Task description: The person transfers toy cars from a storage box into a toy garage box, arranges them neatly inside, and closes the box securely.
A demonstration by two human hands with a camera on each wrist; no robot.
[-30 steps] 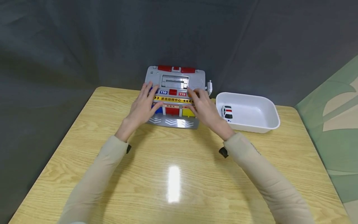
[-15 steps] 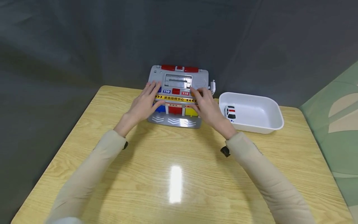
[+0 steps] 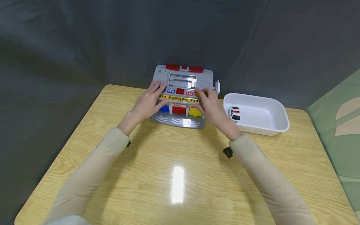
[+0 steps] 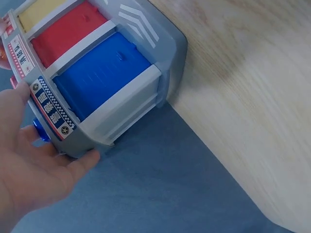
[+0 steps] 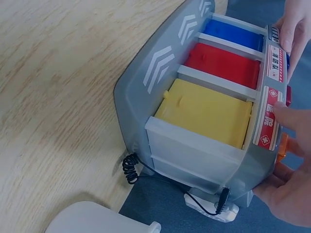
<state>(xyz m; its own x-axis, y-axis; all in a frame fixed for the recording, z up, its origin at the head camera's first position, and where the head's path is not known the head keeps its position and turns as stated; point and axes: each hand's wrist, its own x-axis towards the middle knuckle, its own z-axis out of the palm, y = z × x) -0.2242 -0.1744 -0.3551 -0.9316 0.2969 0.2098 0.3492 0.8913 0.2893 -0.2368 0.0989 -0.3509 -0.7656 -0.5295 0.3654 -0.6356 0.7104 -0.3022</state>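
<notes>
A grey toy garage (image 3: 178, 110) with blue, red and yellow doors stands at the table's back edge. My left hand (image 3: 145, 104) holds its upper left part, thumb on the front, other fingers spread over the top. In the left wrist view the thumb lies by the blue door's sign (image 4: 51, 108) and a finger reaches the side edge. My right hand (image 3: 214, 107) grips the upper right part. The right wrist view has that thumb on the red sign (image 5: 268, 116) above the yellow door (image 5: 204, 112), with fingers behind partly hidden.
Right of the garage stands a white plastic tub (image 3: 260, 128) with a white toy car (image 3: 234, 113) inside. A white handset (image 3: 217, 87) hangs at the garage's right side on a black coiled cord (image 5: 130, 169). Dark cloth (image 3: 180, 31) hangs behind the table.
In the head view the garage, tub and table have all shifted slightly right together. Both hands keep the same hold on the garage.
</notes>
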